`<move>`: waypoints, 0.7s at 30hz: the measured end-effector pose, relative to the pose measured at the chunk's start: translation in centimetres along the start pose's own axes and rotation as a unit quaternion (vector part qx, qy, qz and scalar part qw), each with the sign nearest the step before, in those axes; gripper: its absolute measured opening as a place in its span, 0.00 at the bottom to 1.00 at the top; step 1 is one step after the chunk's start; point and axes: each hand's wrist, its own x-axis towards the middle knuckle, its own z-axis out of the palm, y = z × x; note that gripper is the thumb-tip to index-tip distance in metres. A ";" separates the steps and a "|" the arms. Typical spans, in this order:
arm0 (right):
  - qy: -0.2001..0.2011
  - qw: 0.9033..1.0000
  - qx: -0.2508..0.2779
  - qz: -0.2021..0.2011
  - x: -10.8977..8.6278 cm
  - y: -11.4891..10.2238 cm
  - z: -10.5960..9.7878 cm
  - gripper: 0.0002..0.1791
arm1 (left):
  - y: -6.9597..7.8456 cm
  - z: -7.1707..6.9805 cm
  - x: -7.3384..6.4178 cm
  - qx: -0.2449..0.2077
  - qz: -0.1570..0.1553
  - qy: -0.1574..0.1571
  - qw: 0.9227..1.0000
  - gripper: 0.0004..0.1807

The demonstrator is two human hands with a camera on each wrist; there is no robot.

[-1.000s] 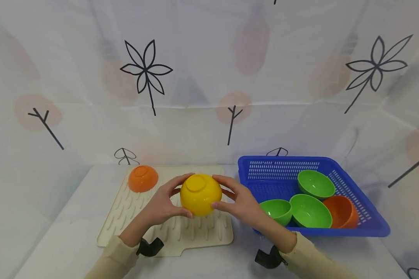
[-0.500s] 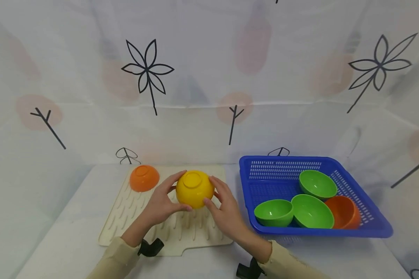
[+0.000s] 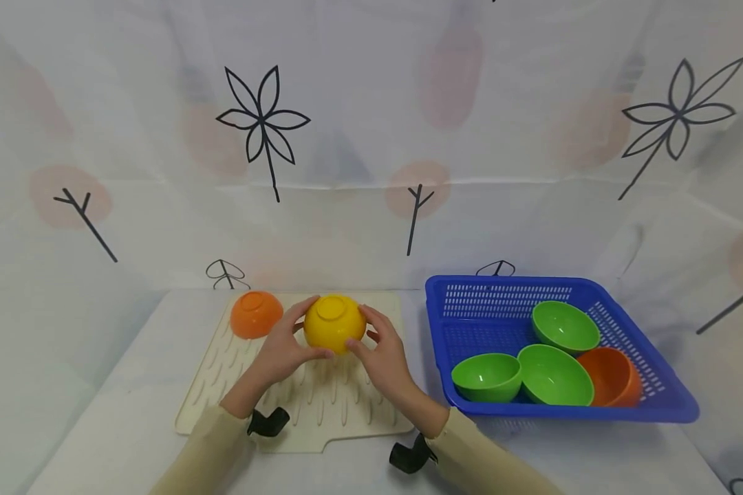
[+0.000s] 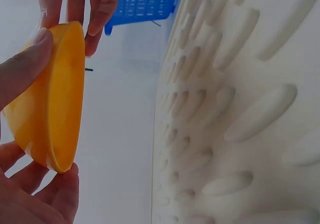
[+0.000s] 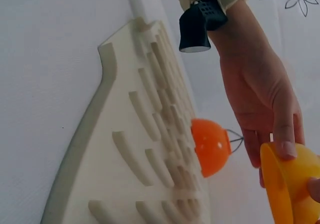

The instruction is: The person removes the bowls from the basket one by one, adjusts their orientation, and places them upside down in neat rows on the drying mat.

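Observation:
A yellow bowl [image 3: 334,324], turned bottom up, is held between both hands above a cream drying mat [image 3: 322,419]. On its left side, my left hand [image 3: 283,347] grips the rim with thumb and fingers. From the right, my right hand [image 3: 384,357] pinches the same bowl, thumb at the near side. The left wrist view shows the yellow bowl [image 4: 65,99] with its rim facing the ridged mat [image 4: 240,134] and space between them. An orange bowl [image 3: 256,315] lies upside down on the mat's far left corner, beyond the left hand.
To the right stands a blue plastic basket [image 3: 569,411]. Inside are several bowls: a green bowl [image 3: 566,326] at the back, a green bowl [image 3: 486,378] at the front left, another green bowl [image 3: 555,376] beside it, and an orange bowl [image 3: 609,378]. A patterned white cloth [image 3: 347,227] hangs behind.
Both hands have carried the yellow bowl away from me and slightly left, over the mat. The right arm has swung left, away from the basket's front left corner.

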 end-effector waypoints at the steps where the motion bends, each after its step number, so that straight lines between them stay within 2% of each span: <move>1: 0.001 1.000 0.003 0.003 0.2 0.1 0.2 0.32 | -0.2 -0.1 0.2 -0.001 -0.005 -0.003 1.000 0.52; 3: 0.004 1.000 0.014 0.022 0.7 0.5 0.7 0.32 | -0.5 -0.2 0.5 0.001 -0.013 -0.009 1.000 0.52; 5: 0.010 0.999 0.019 0.042 1.3 1.9 1.3 0.31 | -1.0 -0.3 0.9 0.008 -0.022 -0.016 1.000 0.53; 9: 0.018 0.995 0.030 0.097 2.5 2.6 2.5 0.31 | -2.0 -0.7 1.5 0.023 -0.032 -0.029 0.999 0.52; 17: 0.023 0.986 0.049 0.158 4.6 4.0 4.6 0.31 | -3.7 -1.2 2.7 0.034 -0.064 -0.020 0.997 0.49; 21: 0.015 0.982 0.038 0.184 5.1 4.5 5.2 0.30 | -4.7 -1.2 3.1 0.042 -0.073 -0.023 0.996 0.48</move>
